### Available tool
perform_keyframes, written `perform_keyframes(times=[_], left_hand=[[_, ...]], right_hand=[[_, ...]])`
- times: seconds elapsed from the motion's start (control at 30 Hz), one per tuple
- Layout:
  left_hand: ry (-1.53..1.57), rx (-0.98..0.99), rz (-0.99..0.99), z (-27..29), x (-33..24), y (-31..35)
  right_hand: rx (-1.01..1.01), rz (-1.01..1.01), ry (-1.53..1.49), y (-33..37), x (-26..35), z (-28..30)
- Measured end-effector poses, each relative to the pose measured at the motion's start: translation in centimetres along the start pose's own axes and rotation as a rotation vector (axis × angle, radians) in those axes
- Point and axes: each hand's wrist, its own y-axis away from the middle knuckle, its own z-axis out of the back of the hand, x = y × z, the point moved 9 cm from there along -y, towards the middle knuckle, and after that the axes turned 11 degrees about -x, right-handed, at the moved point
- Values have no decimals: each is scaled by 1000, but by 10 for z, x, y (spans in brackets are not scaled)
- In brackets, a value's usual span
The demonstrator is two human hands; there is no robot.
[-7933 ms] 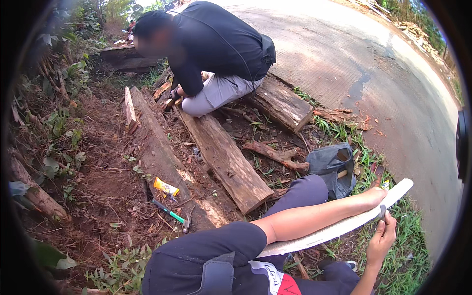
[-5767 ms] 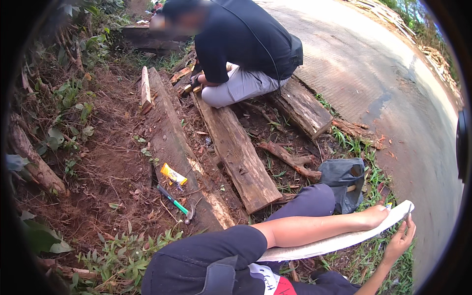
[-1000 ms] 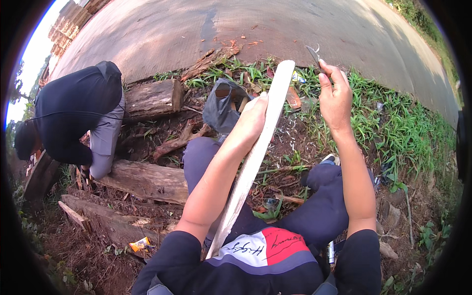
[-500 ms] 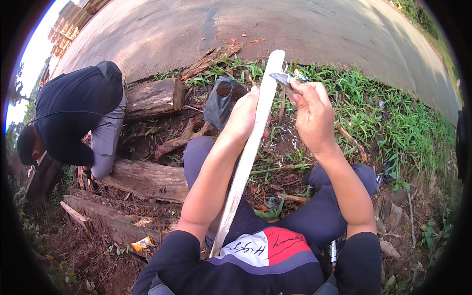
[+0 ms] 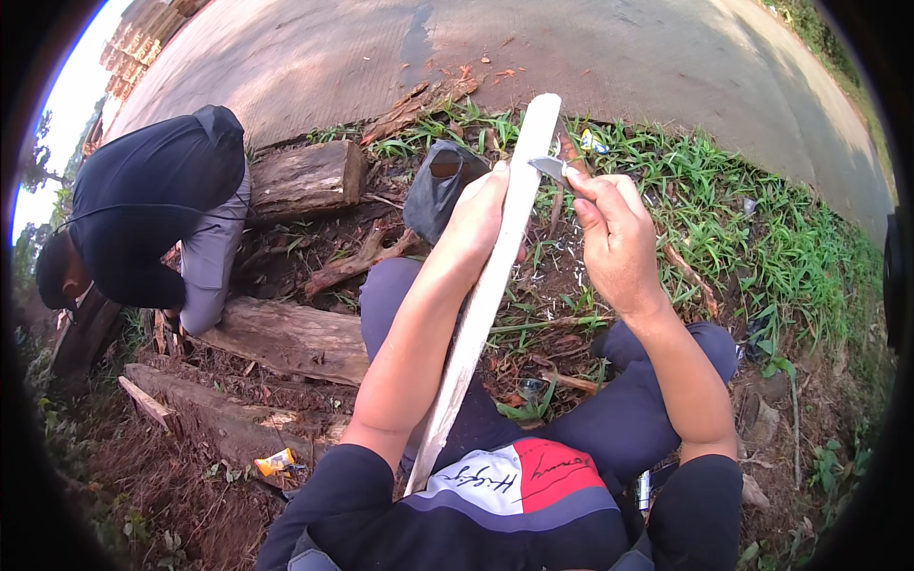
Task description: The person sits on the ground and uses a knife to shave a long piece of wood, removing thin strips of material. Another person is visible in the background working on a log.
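Strip of long, pale wood [image 5: 515, 209] is slanting from the upper centre of the frame down to the lower centre. The left hand [image 5: 476, 219] is holding the strip's upper half in a closed grip. The right hand [image 5: 617, 233] is pinching a small knife with a grey metal blade [image 5: 547, 169] in a narrow grip, the blade overlapping the strip's right edge. At left, a person in a black top and grey trousers [image 5: 157, 205] is bending near 2 weathered brown logs [image 5: 286, 338].
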Motion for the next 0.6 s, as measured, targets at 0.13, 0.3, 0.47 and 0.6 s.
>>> perform_keyframes(times=[0.13, 0.3, 0.47, 0.6], left_hand=[[11, 7, -8, -2, 1, 0], [-17, 46, -45, -22, 16, 1], [-31, 55, -22, -27, 14, 0], [-38, 24, -28, -8, 4, 1]], right_hand=[[-27, 37, 48, -4, 0, 1], [-160, -14, 79, -39, -27, 17], [-204, 3, 35, -45, -35, 28], [-11, -49, -26, -14, -9, 11]])
